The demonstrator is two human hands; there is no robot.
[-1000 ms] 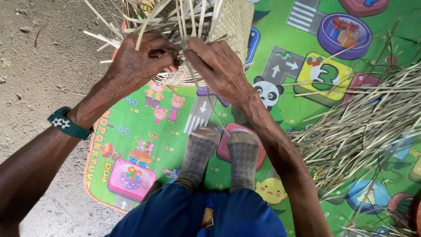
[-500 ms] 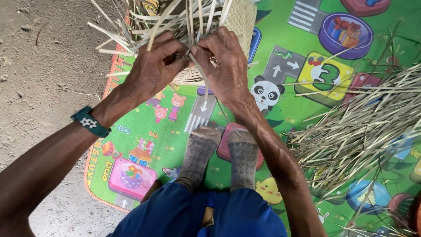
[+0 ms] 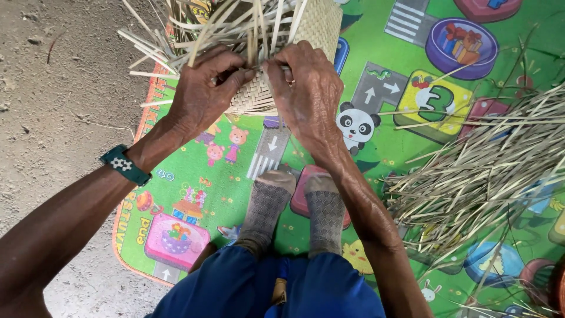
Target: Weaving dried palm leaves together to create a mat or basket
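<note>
While both hands meet at the weave, the scene reads so:

Left hand (image 3: 203, 94): curled over the near edge of the basket (image 3: 306, 35), fingers bent and pinching loose strips (image 3: 176, 41) against the woven wall; thumb tip close to the other hand's.

Right hand (image 3: 309, 88): fingers closed down on the weave just beside the left, pressing a strip at the rim; back of the hand faces the camera.

Basket: half woven, pale straw colour, at the top of the view on the mat (image 3: 194, 171), partly lying over its far edge; unwoven strips fan out from it upward and to the left.

Wristband (image 3: 123, 165): dark green with a white pattern, on the left wrist.

Feet (image 3: 294, 206): in grey socks, side by side on the mat below the hands, well apart from the basket.

Mat: green, with cartoon pictures, spread on a dirt floor (image 3: 53, 88).

Strip pile (image 3: 488, 165): loose dry strips heaped on the mat to the right, apart from both hands.

Trousers (image 3: 265, 288): blue, at the bottom edge.
</note>
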